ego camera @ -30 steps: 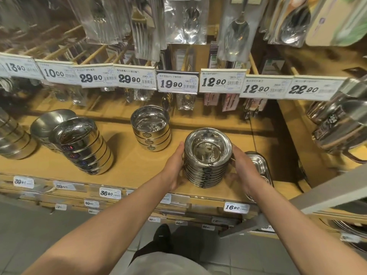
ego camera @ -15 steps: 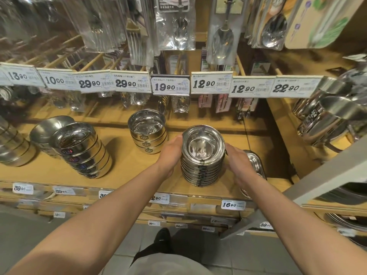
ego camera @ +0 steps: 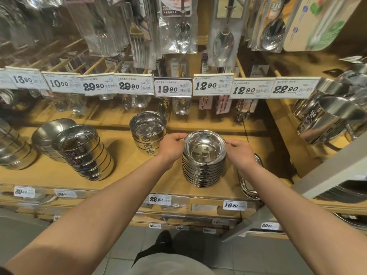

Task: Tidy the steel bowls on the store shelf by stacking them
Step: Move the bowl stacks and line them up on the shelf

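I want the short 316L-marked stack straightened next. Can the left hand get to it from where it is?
Probably yes: the left hand pinches the top bowl's rim right beside the 316L stack, with only bare shelf between them.

Warm, fairly dim store light is falling from above, glinting off the steel bowls and plastic packaging. The wide lens is bending the edges, and the corners are blurring.
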`<state>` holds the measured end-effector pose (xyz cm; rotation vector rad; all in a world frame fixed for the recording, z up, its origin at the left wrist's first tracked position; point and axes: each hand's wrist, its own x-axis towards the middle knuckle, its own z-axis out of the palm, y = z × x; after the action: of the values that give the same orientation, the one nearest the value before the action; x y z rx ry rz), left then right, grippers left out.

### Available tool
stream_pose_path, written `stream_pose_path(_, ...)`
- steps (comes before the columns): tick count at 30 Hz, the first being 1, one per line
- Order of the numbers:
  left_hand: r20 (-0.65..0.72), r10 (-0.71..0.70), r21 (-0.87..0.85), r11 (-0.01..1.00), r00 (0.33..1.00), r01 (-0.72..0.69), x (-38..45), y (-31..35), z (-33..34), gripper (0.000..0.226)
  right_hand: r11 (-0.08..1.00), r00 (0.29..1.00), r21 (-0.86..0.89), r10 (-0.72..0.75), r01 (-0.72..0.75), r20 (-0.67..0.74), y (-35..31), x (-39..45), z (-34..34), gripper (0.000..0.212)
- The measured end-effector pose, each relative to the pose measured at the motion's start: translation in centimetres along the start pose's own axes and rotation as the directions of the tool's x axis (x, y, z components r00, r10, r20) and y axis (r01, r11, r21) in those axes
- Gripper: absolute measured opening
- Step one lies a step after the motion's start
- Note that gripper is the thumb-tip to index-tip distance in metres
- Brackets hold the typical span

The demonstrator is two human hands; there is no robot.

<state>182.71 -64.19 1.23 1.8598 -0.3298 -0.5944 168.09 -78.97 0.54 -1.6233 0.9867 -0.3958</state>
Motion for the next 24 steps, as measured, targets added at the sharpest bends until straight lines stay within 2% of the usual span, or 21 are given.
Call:
stream_pose_path(3, 0.012, -0.006, 0.011, 1.0, 1.0, 0.006, 0.3, 0.3, 0.1, 0.016, 1.0, 1.0, -0.018, 0.01, -0.01, -0.014, -0.2, 0.3, 0.1, 0.023)
stream_pose_path(6, 0.007, -0.029, 0.04, 0.999, 1.0, 0.029, 0.6, 0.6, 0.1, 0.03, 0.999, 1.0, -0.021, 0.03, -0.03, -0.003, -0.3, 0.6, 0.0, 0.026)
stream_pose_path(10, -0.009, -0.029, 0.068, 0.997, 1.0, 0.029, 0.7, 0.6, 0.0, 0.03, 0.997, 0.999, -0.069, 0.045, -0.044, 0.017, 0.1, 0.5, -0.2, 0.024)
stream_pose_path(15, 0.049, -0.006, 0.015, 1.0, 0.999, 0.005, 0.5, 0.7, -0.3, 0.02, 0.997, 0.999, -0.065, 0.041, -0.041, -0.005, 0.1, 0.0, -0.3, 0.024)
stream_pose_path(17, 0.027, -0.026, 0.01, 1.0, 0.999, 0.026, 0.4, 0.2, -0.8, 0.029, 0.998, 0.999, -0.044, 0.037, -0.037, 0.01, 0.0, -0.3, -0.4, 0.03)
stream_pose_path(19, 0.013, -0.109, -0.049, 0.993, 0.994, 0.109, 0.1, -0.6, -1.2, 0.036, 0.998, 0.998, -0.003, 0.059, -0.059, 0.013, 0.2, -0.4, -0.6, 0.031)
stream_pose_path(22, 0.176, -0.333, -0.167, 0.917, 0.926, 0.362, -0.8, -2.1, -1.2, 0.053, 0.97, 0.973, 0.085, 0.222, -0.227, 0.066, 0.9, -0.5, -0.4, 0.026)
stream_pose_path(24, 0.28, -0.399, -0.241, 0.852, 0.873, 0.466, -1.2, -3.8, -0.8, 0.063, 0.925, 0.932, 0.15, 0.326, -0.349, 0.159, 1.7, -0.7, 0.1, 0.032)
